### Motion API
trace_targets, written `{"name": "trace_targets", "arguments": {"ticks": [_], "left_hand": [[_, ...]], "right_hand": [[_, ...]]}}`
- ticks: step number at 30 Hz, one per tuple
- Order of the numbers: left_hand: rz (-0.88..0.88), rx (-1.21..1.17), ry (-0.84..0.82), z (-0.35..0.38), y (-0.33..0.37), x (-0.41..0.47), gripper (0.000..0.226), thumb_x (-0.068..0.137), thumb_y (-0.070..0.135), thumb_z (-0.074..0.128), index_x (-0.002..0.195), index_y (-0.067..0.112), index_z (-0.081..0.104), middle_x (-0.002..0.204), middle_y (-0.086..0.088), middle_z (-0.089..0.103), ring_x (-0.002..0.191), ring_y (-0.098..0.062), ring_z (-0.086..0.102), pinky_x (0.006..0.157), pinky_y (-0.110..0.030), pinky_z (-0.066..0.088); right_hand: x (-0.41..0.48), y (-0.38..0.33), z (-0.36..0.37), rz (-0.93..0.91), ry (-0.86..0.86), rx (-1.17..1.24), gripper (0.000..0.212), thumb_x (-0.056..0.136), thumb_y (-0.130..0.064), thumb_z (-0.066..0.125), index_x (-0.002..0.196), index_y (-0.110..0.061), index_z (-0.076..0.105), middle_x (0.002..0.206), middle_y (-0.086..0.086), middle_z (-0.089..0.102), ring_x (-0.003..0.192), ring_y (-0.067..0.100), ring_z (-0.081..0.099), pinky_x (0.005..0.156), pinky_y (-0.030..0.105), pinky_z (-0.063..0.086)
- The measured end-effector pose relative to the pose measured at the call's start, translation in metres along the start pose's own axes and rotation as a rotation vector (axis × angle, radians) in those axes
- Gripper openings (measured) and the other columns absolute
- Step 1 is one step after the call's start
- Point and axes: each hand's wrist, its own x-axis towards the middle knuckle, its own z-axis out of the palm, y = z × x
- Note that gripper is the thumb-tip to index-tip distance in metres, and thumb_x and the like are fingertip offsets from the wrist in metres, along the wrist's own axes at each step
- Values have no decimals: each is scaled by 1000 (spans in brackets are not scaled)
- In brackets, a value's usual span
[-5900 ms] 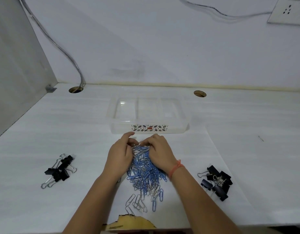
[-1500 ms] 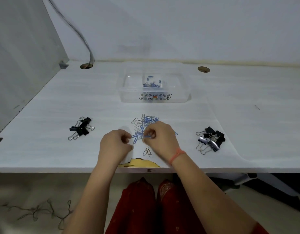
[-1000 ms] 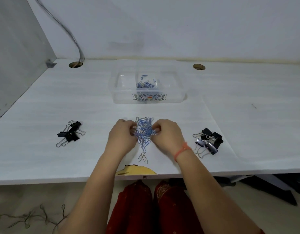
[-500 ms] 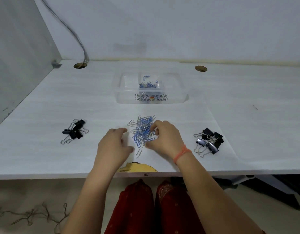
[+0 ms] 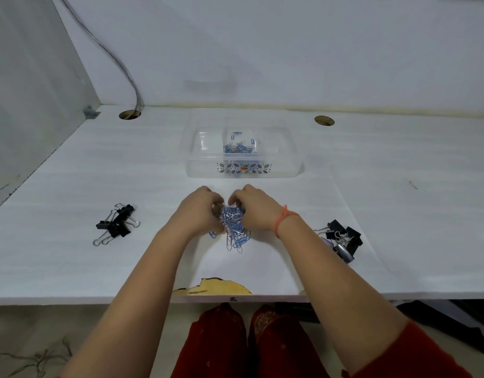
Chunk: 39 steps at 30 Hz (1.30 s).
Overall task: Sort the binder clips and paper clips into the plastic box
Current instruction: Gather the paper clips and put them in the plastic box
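A bunch of blue and silver paper clips [image 5: 234, 225] sits on the white table, cupped between my left hand [image 5: 198, 211] and my right hand [image 5: 255, 210]. Both hands press in on the bunch from either side, and some clips trail out below them. Beyond my hands stands the clear plastic box [image 5: 243, 170] with dividers; its middle compartment holds several blue paper clips [image 5: 239, 147]. One group of black binder clips [image 5: 115, 223] lies at the left. Another group of black binder clips [image 5: 341, 241] lies at the right, beside my right forearm.
Two round cable holes [image 5: 129, 114] [image 5: 324, 120] sit along the table's back edge, with a cable running up the wall from the left one. A chipped yellow patch [image 5: 213, 287] marks the table's near edge. A grey side panel stands at the left.
My hands have closed in from both sides and gathered the spread paper clips into a tight bunch between them. The box and both binder clip groups have not moved.
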Motion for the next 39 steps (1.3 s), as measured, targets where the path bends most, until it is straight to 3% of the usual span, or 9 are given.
{"name": "trace_targets", "arguments": {"ticks": [5, 11, 13, 16, 18, 21, 27, 34, 39], "left_hand": [[-60, -87, 128, 3, -19, -6, 52, 76, 11, 69, 126, 11, 58, 119, -11, 61, 106, -27, 60, 89, -34, 47], [-30, -52, 69, 5, -20, -10, 26, 87, 12, 51, 109, 8, 64, 112, -14, 55, 101, -31, 60, 87, -37, 49], [-30, -15, -23, 1, -22, -16, 34, 85, 13, 55, 118, 9, 58, 118, -14, 50, 108, -31, 55, 90, -35, 46], [-76, 77, -169, -7, -20, -26, 67, 73, 26, 73, 132, 14, 44, 129, -10, 38, 121, -28, 41, 95, -36, 42], [-109, 150, -204, -7, -14, -29, 86, 64, 35, 81, 136, 17, 37, 133, -10, 34, 124, -28, 35, 95, -37, 41], [-145, 139, -160, 1, -3, -27, 88, 57, 36, 85, 131, 16, 43, 130, -11, 37, 119, -29, 41, 92, -35, 43], [-186, 127, -65, 11, 14, -20, 61, 62, 18, 80, 117, 11, 53, 120, -12, 47, 103, -29, 56, 76, -30, 44], [-143, 20, 112, 17, 13, -14, 29, 69, 8, 68, 97, 9, 65, 99, -9, 68, 93, -28, 61, 64, -26, 35], [-132, -60, 205, 18, 17, -17, 19, 70, 5, 62, 88, 8, 69, 87, -10, 71, 84, -28, 62, 58, -26, 35]], "right_hand": [[3, 2, -7, -39, 89, 1, 54, 78, 5, 52, 127, -19, 53, 130, 8, 47, 122, 27, 41, 98, 36, 42], [-4, -4, 3, -165, 49, -22, 48, 80, 10, 45, 117, -15, 63, 120, 8, 54, 115, 26, 45, 88, 29, 38], [-14, 4, 0, -186, 74, 3, 47, 79, 9, 48, 116, -15, 63, 121, 6, 56, 114, 25, 46, 90, 29, 38], [-30, 16, -13, -133, 163, 42, 57, 72, 2, 59, 125, -18, 56, 125, 5, 52, 117, 25, 44, 94, 33, 40], [-36, 20, -18, -20, 41, -58, 74, 68, -14, 74, 135, -20, 43, 130, 6, 44, 120, 27, 42, 94, 33, 42], [-35, 15, -11, 102, -145, -101, 95, 56, -34, 86, 136, -18, 37, 129, 8, 37, 116, 28, 48, 92, 35, 47], [-19, -14, 0, 45, -66, -7, 65, 58, -19, 85, 115, -13, 54, 115, 7, 58, 90, 20, 52, 74, 27, 41], [-25, -19, 9, 25, 177, 39, 34, 66, -13, 74, 100, -12, 69, 101, 8, 70, 96, 27, 63, 68, 23, 35], [-30, -21, 9, 29, 308, 67, 34, 68, -11, 70, 102, -16, 72, 102, 6, 72, 99, 26, 63, 69, 21, 33]]}}
